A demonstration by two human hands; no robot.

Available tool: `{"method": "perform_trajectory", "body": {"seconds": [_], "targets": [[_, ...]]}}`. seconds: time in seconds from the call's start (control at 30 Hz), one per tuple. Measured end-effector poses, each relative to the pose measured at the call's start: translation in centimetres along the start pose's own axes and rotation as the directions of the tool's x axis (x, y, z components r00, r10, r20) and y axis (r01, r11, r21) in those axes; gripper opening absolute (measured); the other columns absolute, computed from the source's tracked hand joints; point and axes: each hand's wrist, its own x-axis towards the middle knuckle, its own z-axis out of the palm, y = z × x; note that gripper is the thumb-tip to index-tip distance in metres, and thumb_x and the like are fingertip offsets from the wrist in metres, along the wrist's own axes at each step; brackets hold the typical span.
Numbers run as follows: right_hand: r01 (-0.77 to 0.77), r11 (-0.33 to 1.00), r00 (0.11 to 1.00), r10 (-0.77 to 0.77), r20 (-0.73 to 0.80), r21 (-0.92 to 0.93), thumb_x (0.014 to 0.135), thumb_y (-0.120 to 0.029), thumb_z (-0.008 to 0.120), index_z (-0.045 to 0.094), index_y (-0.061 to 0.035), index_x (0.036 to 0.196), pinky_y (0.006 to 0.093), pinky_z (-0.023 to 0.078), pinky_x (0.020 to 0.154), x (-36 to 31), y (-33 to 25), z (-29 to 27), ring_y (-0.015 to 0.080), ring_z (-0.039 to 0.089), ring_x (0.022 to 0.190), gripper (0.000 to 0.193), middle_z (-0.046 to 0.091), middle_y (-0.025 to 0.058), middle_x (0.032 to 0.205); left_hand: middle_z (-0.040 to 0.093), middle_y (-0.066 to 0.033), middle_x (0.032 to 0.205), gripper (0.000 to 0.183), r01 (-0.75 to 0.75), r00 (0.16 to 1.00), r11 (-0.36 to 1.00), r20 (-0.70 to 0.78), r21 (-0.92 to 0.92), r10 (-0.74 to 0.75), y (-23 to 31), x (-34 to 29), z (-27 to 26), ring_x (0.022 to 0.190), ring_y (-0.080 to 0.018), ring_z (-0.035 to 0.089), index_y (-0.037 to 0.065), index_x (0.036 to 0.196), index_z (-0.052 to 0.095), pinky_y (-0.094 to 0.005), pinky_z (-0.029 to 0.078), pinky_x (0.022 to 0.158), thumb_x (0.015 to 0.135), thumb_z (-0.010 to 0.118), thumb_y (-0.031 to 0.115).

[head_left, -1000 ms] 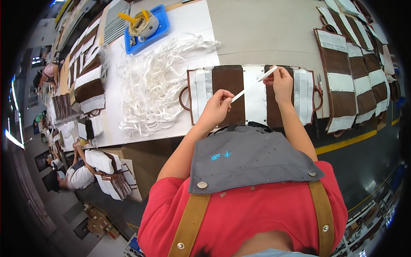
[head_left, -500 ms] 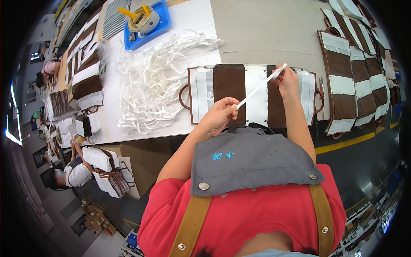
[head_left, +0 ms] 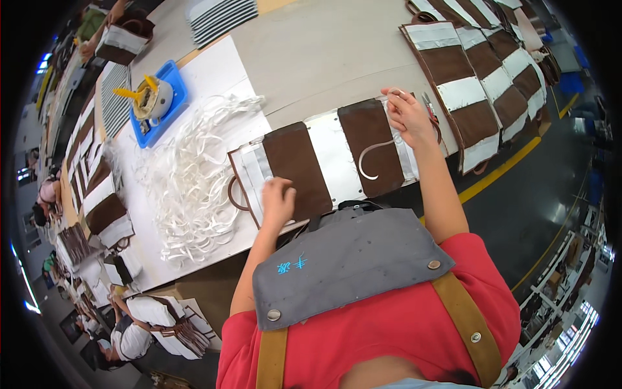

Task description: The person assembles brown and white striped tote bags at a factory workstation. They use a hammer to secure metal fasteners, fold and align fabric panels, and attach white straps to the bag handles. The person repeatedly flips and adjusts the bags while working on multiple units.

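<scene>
A brown and white striped panel (head_left: pixel 297 165) with brown loop handles lies flat before me at the table's front edge. My left hand (head_left: pixel 277 202) rests on its left end, fingers slightly bent and apart, with nothing visible in them. Raised over the panel's right end, my right hand (head_left: pixel 409 118) pinches a thin white strip (head_left: pixel 363 159). The strip's loose end curls down over the right brown band; part of it is hidden by the hand. Left of the panel lies a tangled heap of white strips (head_left: pixel 191 194).
A blue tray (head_left: pixel 176 91) holds a pot (head_left: pixel 154 102) with yellow-handled tools. Stacked striped panels (head_left: pixel 461 81) lie at the right, with a small tool (head_left: pixel 428 106) beside them. More panels (head_left: pixel 107 211) lie at the left. Other people work along the left side.
My left hand has let go of the strip and moved left onto the panel. My right hand still has the strip, now curled instead of taut. The view has turned.
</scene>
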Motion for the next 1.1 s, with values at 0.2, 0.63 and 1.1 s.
{"method": "perform_trajectory", "body": {"seconds": [0.2, 0.63, 1.1], "targets": [[-0.001, 0.557, 0.833, -0.460, -0.309, -0.831, 0.081, -0.024, 0.063, 0.058, -0.0015, 0.090, 0.0339, 0.045, 0.069, -1.3, 5.4, -11.9, 0.0236, 0.059, 0.077, 0.024, 0.060, 0.0096, 0.079, 0.040, -0.0233, 0.121, 0.044, 0.283, 0.904, 0.924, -0.393, 0.258, -0.167, -9.0, 1.3, -0.4, 0.115, -0.0407, 0.040, 0.000, 0.117, 0.047, -0.0469, 0.035, 0.094, 0.077, 0.062, 0.009], [-0.214, 0.183, 0.882, -0.386, -0.270, -0.960, 0.081, -0.026, 0.057, 0.055, -0.0020, 0.096, 0.0444, 0.047, 0.079, -5.5, 9.7, -19.1, 0.0369, 0.058, 0.093, 0.029, 0.060, 0.0181, 0.098, 0.043, -0.0250, 0.116, 0.055, 0.357, 0.813, 0.927, -0.452, -0.112, -0.367, -12.0, 1.4, 0.0, 0.104, -0.0387, 0.051, -0.005, 0.124, 0.034, -0.0418, 0.040, 0.091, 0.078, 0.061, 0.006], [-0.280, 0.020, 0.877, -0.402, -0.264, -0.960, 0.084, -0.030, 0.054, 0.054, -0.0066, 0.100, 0.0467, 0.048, 0.074, -0.3, 6.7, -19.8, 0.0370, 0.060, 0.087, 0.028, 0.059, 0.0169, 0.104, 0.045, -0.0262, 0.121, 0.050, 0.358, 0.842, 0.866, -0.280, -0.349, -0.461, -7.8, -0.1, 1.1, 0.112, -0.0317, 0.051, -0.003, 0.128, 0.026, -0.0375, 0.038, 0.095, 0.083, 0.048, -0.002]]}}
